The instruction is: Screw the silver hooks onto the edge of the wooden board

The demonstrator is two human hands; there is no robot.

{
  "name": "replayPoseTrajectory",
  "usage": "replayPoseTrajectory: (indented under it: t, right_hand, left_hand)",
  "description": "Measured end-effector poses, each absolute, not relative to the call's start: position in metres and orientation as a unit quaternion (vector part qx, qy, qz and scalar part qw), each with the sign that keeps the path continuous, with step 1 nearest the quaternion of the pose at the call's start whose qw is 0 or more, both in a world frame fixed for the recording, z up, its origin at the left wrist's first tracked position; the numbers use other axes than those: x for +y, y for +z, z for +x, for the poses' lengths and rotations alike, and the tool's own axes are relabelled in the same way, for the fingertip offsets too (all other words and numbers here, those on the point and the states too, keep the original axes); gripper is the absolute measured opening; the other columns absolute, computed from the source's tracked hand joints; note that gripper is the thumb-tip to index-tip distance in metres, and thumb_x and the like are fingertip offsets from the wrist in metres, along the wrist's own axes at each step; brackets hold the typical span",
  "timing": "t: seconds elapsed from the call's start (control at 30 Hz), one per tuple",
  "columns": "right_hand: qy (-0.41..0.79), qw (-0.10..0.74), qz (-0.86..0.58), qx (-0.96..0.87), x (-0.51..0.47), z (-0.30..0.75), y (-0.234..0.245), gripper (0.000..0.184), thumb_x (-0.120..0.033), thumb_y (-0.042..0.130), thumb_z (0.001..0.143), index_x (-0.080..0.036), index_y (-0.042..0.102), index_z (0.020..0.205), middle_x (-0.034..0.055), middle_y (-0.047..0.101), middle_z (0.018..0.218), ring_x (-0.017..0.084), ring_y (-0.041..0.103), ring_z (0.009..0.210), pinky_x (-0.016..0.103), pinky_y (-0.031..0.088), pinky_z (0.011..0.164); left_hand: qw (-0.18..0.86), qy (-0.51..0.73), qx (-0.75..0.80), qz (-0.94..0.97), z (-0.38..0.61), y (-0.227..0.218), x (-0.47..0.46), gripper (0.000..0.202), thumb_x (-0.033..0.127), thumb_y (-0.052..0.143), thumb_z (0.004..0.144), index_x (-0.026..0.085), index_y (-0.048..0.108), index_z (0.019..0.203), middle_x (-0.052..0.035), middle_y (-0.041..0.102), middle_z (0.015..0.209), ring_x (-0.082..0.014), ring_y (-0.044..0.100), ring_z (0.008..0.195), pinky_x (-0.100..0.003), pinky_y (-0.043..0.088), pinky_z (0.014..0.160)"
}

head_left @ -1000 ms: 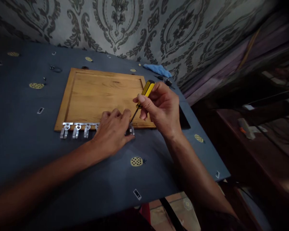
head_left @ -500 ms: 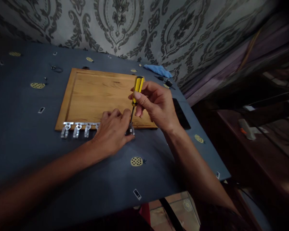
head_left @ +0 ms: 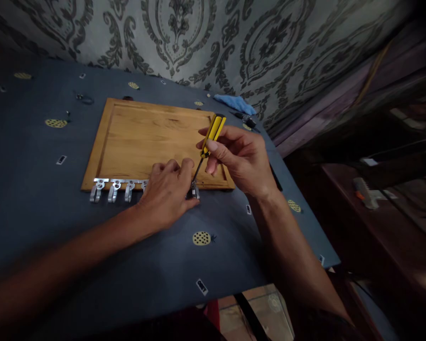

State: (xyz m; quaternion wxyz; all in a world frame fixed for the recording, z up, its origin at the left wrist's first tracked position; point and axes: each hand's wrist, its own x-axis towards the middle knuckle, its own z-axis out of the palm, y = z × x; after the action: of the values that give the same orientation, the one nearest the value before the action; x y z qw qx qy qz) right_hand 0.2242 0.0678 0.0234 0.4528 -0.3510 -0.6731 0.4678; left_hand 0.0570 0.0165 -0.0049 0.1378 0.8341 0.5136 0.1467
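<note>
A wooden board (head_left: 145,139) lies on a table covered with a dark blue cloth (head_left: 39,199). A metal strip of hooks (head_left: 111,188) runs along the board's near edge. My left hand (head_left: 166,192) presses down on the strip's right part, fingers curled over it. My right hand (head_left: 239,158) grips a yellow and black screwdriver (head_left: 213,135), tilted, its tip down at the strip's right end (head_left: 193,189) beside my left fingers.
A blue rag (head_left: 234,103) and a small dark tool (head_left: 244,118) lie at the far right of the table. Small bits of hardware (head_left: 83,98) lie at the far left. The table's right edge drops off to dark furniture (head_left: 376,199).
The screwdriver handle swung upright, then leaned back to the right, with the tip staying at the strip's end. My left hand has held still.
</note>
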Motion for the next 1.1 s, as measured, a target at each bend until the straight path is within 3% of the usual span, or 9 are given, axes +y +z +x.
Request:
replayPoseTrajectory:
  t: [0.1, 0.33, 0.57, 0.93, 1.1]
  right_hand:
    - [0.436, 0.489, -0.362, -0.663, 0.064, 0.222, 0.017, 0.032, -0.047, 0.083, 0.076, -0.022, 0.063, 0.081, -0.0058, 0.065, 0.072, 0.006, 0.058, 0.043, 0.02, 0.051, 0.037]
    - [0.332, 0.589, -0.368, -0.638, 0.061, 0.22, 0.009, 0.028, -0.046, 0.076, 0.085, -0.027, 0.057, 0.083, -0.005, 0.071, 0.078, 0.006, 0.056, 0.044, 0.02, 0.044, 0.037]
    - [0.348, 0.555, -0.377, -0.654, 0.058, 0.219, 0.01, 0.03, -0.047, 0.076, 0.085, -0.026, 0.054, 0.083, -0.0045, 0.066, 0.078, 0.008, 0.056, 0.049, 0.023, 0.05, 0.04]
    - [0.363, 0.541, -0.369, -0.663, 0.059, 0.215, 0.005, 0.038, -0.052, 0.078, 0.081, -0.026, 0.05, 0.082, -0.0074, 0.063, 0.074, 0.006, 0.055, 0.045, 0.019, 0.047, 0.036]
    - [0.376, 0.521, -0.358, -0.677, 0.059, 0.219, 0.008, 0.032, -0.051, 0.077, 0.083, -0.025, 0.058, 0.089, -0.0053, 0.067, 0.08, 0.006, 0.059, 0.046, 0.02, 0.049, 0.039]
  left_hand:
    - [0.144, 0.14, 0.515, 0.833, 0.057, -0.004, 0.017, 0.054, 0.032, 0.078, 0.082, 0.018, 0.044, 0.122, -0.0098, 0.071, 0.111, -0.0318, 0.059, 0.114, -0.044, 0.041, 0.093]
    - [0.16, 0.121, 0.524, 0.828, 0.057, -0.001, 0.017, 0.059, 0.033, 0.078, 0.083, 0.015, 0.043, 0.126, -0.0121, 0.071, 0.114, -0.0326, 0.057, 0.118, -0.046, 0.041, 0.097]
    - [0.145, 0.121, 0.519, 0.833, 0.057, -0.003, 0.017, 0.056, 0.033, 0.078, 0.083, 0.017, 0.044, 0.124, -0.0113, 0.071, 0.113, -0.033, 0.058, 0.116, -0.046, 0.042, 0.095]
    - [0.137, 0.114, 0.517, 0.837, 0.057, -0.001, 0.017, 0.054, 0.034, 0.078, 0.084, 0.015, 0.045, 0.123, -0.0116, 0.07, 0.115, -0.0323, 0.058, 0.116, -0.044, 0.041, 0.094]
    - [0.146, 0.125, 0.517, 0.834, 0.058, -0.002, 0.017, 0.05, 0.032, 0.078, 0.083, 0.017, 0.046, 0.118, -0.0091, 0.07, 0.109, -0.0317, 0.058, 0.113, -0.043, 0.041, 0.093]
